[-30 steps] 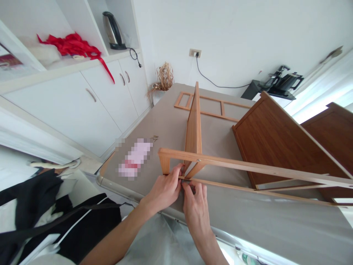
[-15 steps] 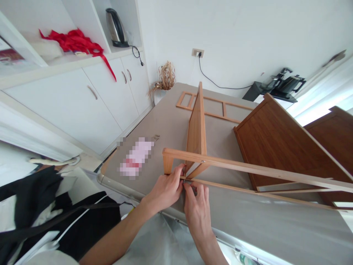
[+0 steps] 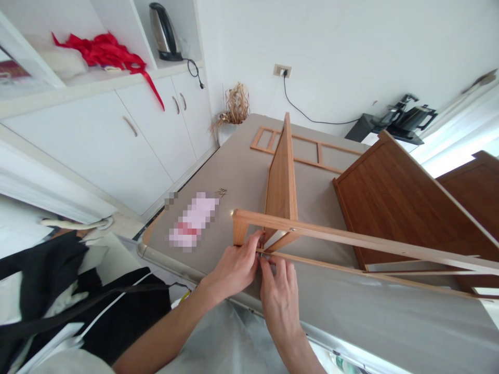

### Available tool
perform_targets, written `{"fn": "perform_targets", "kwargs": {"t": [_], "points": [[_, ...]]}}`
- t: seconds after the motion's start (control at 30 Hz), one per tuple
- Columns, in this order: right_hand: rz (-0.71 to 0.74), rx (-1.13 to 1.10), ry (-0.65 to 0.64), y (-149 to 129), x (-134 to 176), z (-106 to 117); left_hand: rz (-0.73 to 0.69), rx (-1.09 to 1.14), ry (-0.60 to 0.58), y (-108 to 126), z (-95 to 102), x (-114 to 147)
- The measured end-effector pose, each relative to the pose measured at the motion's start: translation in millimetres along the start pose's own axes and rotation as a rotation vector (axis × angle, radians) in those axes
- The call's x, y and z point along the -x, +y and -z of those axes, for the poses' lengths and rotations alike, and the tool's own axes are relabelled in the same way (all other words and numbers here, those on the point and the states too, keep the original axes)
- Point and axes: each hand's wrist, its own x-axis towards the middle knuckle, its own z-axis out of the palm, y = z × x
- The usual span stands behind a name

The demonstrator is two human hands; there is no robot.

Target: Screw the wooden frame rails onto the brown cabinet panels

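Note:
A wooden shelf frame lies on its side, its upper rail [image 3: 343,239] and lower rail [image 3: 323,266] running off to the right. One wooden shelf panel [image 3: 281,176] stands upright between the rails, near their left end. My left hand [image 3: 237,262] is closed around the lower rail where it meets this panel. Right beside it, my right hand [image 3: 279,285] pinches something small at the rail's outer face; a bit of metal shows, but the fingertips hide its kind. A screw head [image 3: 293,229] sits in the upper rail above.
Several loose screws [image 3: 221,192] and a blurred pink packet [image 3: 195,218] lie on the grey table [image 3: 234,171]. A flat ladder-like wooden frame [image 3: 319,153] rests at the back. More brown panels [image 3: 413,202] rise on the right. Past the table corner stands a dried plant [image 3: 236,104].
The camera view has shifted slightly. Both hands keep to the same spot on the lower rail, with almost no visible movement of the fingers.

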Motion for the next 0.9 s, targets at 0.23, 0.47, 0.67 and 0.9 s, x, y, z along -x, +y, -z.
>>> {"fn": "perform_targets", "kwargs": {"t": [0.23,0.47,0.67,0.9], "points": [[0.011,0.002,-0.015,3.6,-2.4,1.7,-0.018,0.014,-0.007,-0.2,0.1,1.1],[-0.060,-0.087,-0.007,8.2,-1.1,-1.1,-0.005,0.008,0.002,-0.4,-2.1,0.6],[-0.149,-0.180,-0.014,11.3,0.6,-4.2,-0.002,0.002,0.025,0.0,-2.0,0.3],[-0.202,-0.246,-0.004,15.1,4.8,-8.6,0.016,-0.023,0.033,1.3,0.1,0.2]]}}
